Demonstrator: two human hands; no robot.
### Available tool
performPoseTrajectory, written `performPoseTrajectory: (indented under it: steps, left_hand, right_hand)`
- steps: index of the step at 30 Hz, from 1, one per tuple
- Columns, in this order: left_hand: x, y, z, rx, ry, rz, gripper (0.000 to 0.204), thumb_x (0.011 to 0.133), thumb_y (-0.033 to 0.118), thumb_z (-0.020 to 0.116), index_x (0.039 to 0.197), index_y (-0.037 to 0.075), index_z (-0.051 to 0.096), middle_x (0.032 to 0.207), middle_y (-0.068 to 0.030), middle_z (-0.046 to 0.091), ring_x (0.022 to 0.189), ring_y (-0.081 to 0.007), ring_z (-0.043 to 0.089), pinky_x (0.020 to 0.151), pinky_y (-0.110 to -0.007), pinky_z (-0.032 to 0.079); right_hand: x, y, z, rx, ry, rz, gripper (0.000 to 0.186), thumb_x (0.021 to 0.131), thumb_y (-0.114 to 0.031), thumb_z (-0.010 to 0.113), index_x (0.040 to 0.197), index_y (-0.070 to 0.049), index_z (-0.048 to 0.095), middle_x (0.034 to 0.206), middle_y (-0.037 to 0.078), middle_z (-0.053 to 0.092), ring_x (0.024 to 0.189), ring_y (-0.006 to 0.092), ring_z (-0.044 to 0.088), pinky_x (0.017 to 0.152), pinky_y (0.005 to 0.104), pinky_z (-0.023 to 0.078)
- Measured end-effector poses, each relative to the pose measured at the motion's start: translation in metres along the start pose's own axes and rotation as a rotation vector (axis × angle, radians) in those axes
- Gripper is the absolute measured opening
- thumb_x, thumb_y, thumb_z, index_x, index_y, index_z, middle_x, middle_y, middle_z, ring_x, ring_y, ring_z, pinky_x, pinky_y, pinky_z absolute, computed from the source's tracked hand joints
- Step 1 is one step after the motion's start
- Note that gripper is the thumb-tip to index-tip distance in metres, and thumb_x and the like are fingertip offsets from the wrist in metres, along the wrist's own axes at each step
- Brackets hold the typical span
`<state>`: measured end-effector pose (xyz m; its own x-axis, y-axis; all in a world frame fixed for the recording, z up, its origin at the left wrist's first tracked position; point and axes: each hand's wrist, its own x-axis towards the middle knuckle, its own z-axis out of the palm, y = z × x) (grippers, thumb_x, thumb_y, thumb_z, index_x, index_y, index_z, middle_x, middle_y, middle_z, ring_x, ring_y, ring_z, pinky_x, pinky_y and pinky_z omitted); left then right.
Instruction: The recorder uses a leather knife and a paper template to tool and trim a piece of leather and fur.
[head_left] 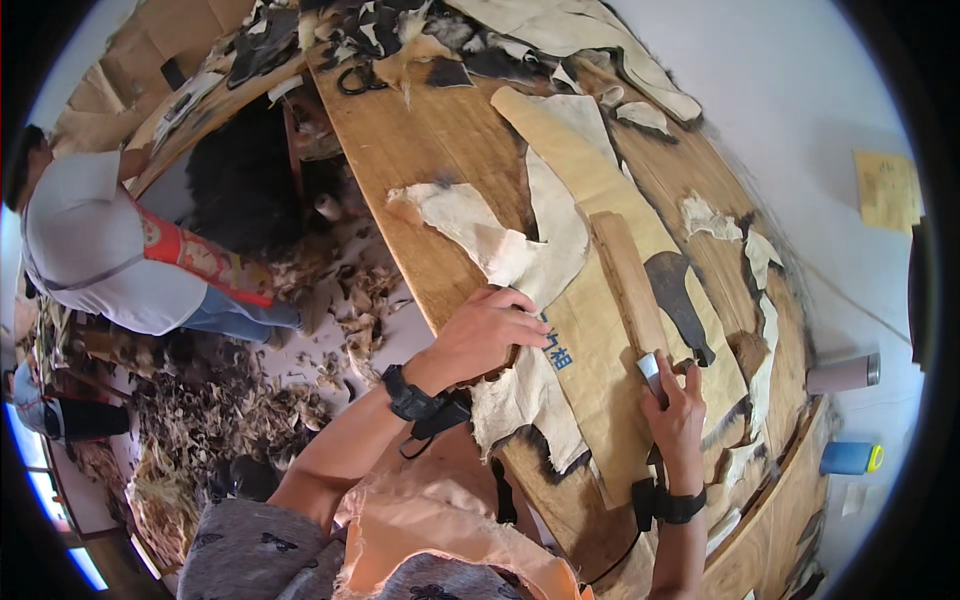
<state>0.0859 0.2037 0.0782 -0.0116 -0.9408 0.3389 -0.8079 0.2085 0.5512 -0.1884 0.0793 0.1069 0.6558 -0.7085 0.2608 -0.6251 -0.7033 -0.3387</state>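
Note:
A pale piece of fur hide (540,265) with dark fur at its edges lies across a wooden board table (420,150). My left hand (490,335) has its bent fingers closed on the narrow middle of the hide; the thumb's grip is partly hidden. Under the hide spreads a long yellowish paper pattern (600,400) with dark blue writing. In my right hand (680,415) is a short flat metal tool (652,376), perhaps a knife, closed in the fingers. Its tip is close to a wooden strip (625,280) on the paper. A dark pear-shaped piece (680,305) lies just beyond.
Scissors (355,80) and heaped fur scraps (470,50) lie at the far end. More hide scraps (760,330) line the right side, near a blue bottle (848,458) and a grey-pink cylinder (840,374). A person (110,230) stands at left above floor scraps (210,430).

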Motion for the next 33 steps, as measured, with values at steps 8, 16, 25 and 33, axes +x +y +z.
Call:
performPoseTrajectory:
  steps: [8,16,25,33]
  left_hand:
    - [0.003,-0.036,-0.033,0.49,0.26,-0.248,0.044,0.071,-0.007,0.048,0.11,0.01,0.06,0.118,0.0,0.057,0.115,-0.0214,0.047,0.095,-0.041,0.036]
    - [-0.017,-0.03,-0.046,0.893,0.201,-0.338,0.031,0.075,0.011,0.053,0.105,0.014,0.06,0.106,0.0023,0.056,0.105,-0.0171,0.047,0.091,-0.047,0.029]
    - [0.006,0.001,-0.031,0.643,0.064,-0.326,0.035,0.083,0.027,0.054,0.114,0.011,0.054,0.121,-0.0041,0.051,0.122,-0.0209,0.04,0.097,-0.048,0.026]
    - [-0.022,-0.019,-0.037,0.785,0.035,-0.455,0.06,0.086,0.048,0.048,0.127,0.004,0.047,0.137,-0.0072,0.042,0.131,-0.0208,0.032,0.106,-0.056,0.014]
  right_hand:
    - [-0.001,-0.001,0.003,0.026,-0.06,0.066,0.049,0.069,-0.012,0.068,0.117,-0.013,0.06,0.097,0.012,0.052,0.064,0.0276,0.061,0.057,0.0351,0.051]
    - [0.003,0.001,0.003,0.031,-0.043,0.071,0.049,0.07,-0.014,0.069,0.118,-0.015,0.06,0.098,0.011,0.052,0.064,0.0274,0.061,0.057,0.0352,0.051]
    - [0.004,0.0,0.004,0.033,-0.032,0.061,0.048,0.07,-0.015,0.069,0.118,-0.016,0.061,0.096,0.011,0.052,0.064,0.0264,0.061,0.057,0.035,0.051]
    - [-0.009,0.005,0.005,0.021,-0.046,0.085,0.049,0.069,-0.016,0.07,0.117,-0.018,0.061,0.098,0.012,0.053,0.065,0.0273,0.061,0.057,0.0355,0.051]
